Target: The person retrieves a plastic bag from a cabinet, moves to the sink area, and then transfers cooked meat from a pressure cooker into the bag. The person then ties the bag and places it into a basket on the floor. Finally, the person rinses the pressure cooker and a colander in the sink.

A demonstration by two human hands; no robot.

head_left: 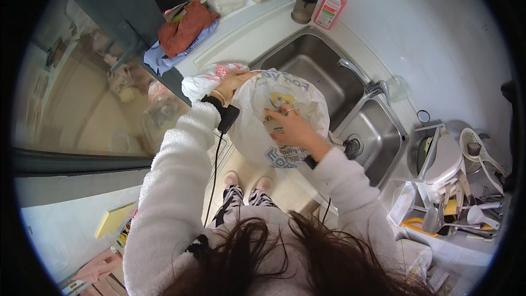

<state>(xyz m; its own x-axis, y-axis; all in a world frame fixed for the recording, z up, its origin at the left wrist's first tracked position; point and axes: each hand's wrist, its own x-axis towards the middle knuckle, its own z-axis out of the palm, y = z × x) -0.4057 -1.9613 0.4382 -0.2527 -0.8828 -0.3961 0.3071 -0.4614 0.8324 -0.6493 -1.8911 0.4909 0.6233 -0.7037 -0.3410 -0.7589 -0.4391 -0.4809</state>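
A white printed plastic bag point(250, 131) hangs open in front of me, over the near edge of the sink. My left hand point(234, 84) grips its rim at the upper left. Inside the bag's mouth is my right hand point(294, 129), its fingers spread towards the printed inner side; no held thing shows in it. Beside my left hand lies a white plastic bag with red print point(222, 75), on the counter's edge. What lies at the bottom of the open bag cannot be made out.
Behind the bag is a double steel sink point(308, 57) with a faucet point(361, 76). A pink soap bottle point(330, 8) and a lidded cup point(305, 4) stand at the back. A reddish cloth point(185, 28) lies at the left. Utensils fill a dish rack point(419, 181) at the right.
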